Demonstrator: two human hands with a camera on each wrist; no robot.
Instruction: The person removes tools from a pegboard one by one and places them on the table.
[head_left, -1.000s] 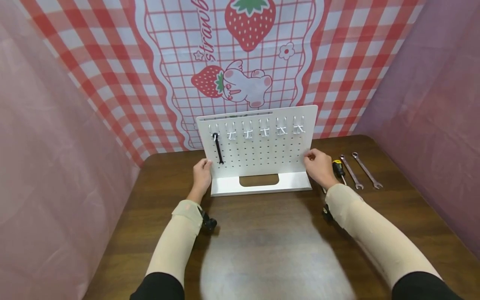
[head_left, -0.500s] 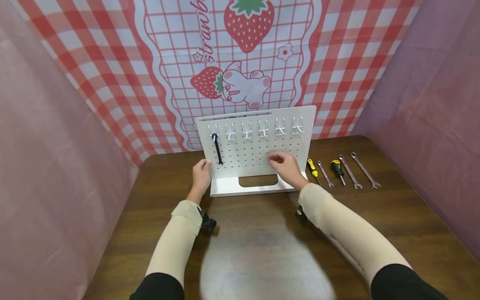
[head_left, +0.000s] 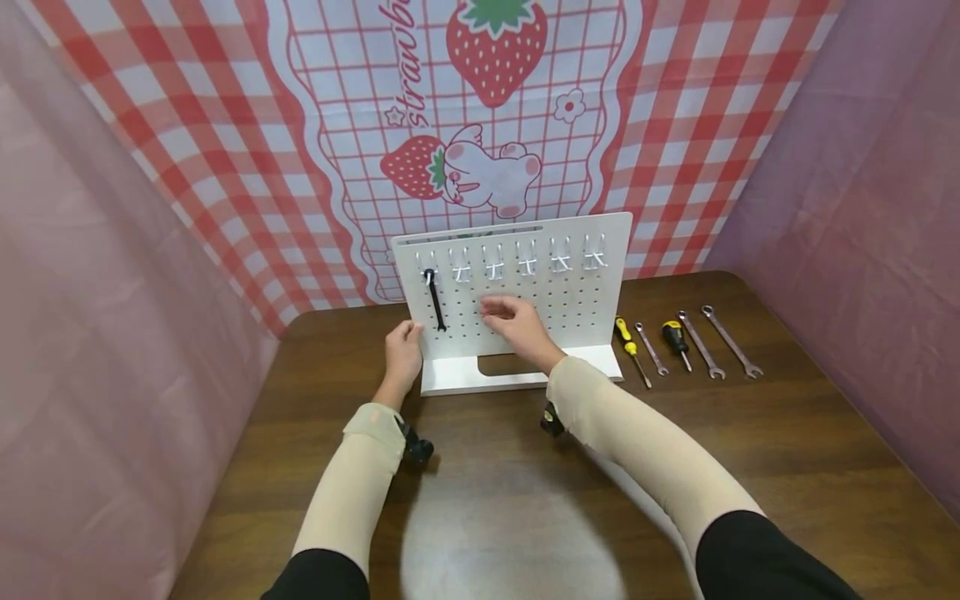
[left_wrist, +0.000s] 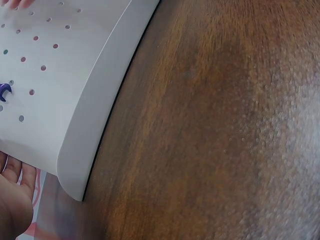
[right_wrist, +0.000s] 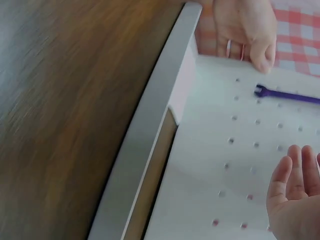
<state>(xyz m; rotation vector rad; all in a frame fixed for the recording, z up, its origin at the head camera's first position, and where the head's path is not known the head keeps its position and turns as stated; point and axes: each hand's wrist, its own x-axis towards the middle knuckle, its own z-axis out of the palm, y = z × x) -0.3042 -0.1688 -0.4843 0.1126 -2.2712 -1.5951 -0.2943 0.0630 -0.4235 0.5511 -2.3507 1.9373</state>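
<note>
A white pegboard [head_left: 576, 315] stands upright on its base, with a row of wire hooks [head_left: 527, 260] near the top. On the leftmost hook hangs a black wrench [head_left: 435, 302], which looks dark purple in the right wrist view. My left hand [head_left: 403, 353] grips the board's left edge; the right wrist view has its thumb in front and fingers behind. Before the middle of the board is my right hand [head_left: 519, 327], its fingers loosely bent and nothing held. Whether it touches the board is unclear.
Right of the board lie a yellow screwdriver [head_left: 633, 350], a small wrench [head_left: 651, 348], a black-and-yellow screwdriver [head_left: 677, 342] and two longer wrenches, one in the middle [head_left: 702, 345], one far right [head_left: 732, 340]. A checked strawberry cloth [head_left: 300, 167] hangs behind.
My right hand has moved left from the board's right edge to its middle, uncovering the yellow screwdriver and small wrench. My left hand has stayed at the left edge.
</note>
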